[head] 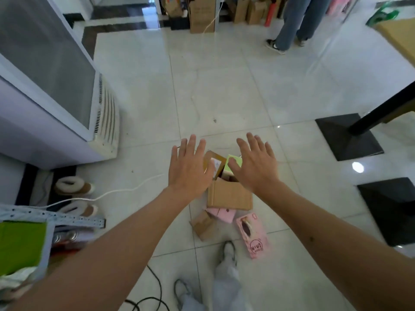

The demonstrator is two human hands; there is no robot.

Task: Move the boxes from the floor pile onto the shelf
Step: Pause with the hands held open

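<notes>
Viewpoint: a head-worn camera looks down past two bare forearms at a pale tiled floor point(224, 90).
Wearer's feet: grey-trousered legs and shoes at the bottom edge, just short of the pile.
Shelf: a pale blue rack point(74, 218) at lower left, blurred, holding green packaging and cans; none of the pile's boxes can be made out on it.
Pink box point(252, 235): lies flat on the tiles, nearest the feet, at the right of the pile.
Small cardboard box point(202, 224): tilted, just left of the pink one.
Second pink box point(221, 214): tucked under the edge of the big carton.
Brown carton point(229, 196): the pile's largest piece, with a green box point(234, 163) and a windowed brown box point(213, 162) beyond it.
Left hand point(190, 169): fingers straight and spread, holding nothing, hovering above the pile.
Right hand point(256, 164): likewise spread flat and empty.
Progress: seemingly barely begun; every visible box is on the floor.
Far background: a white display freezer point(51, 90) at left, black table bases at right, another person's legs beyond.
</notes>
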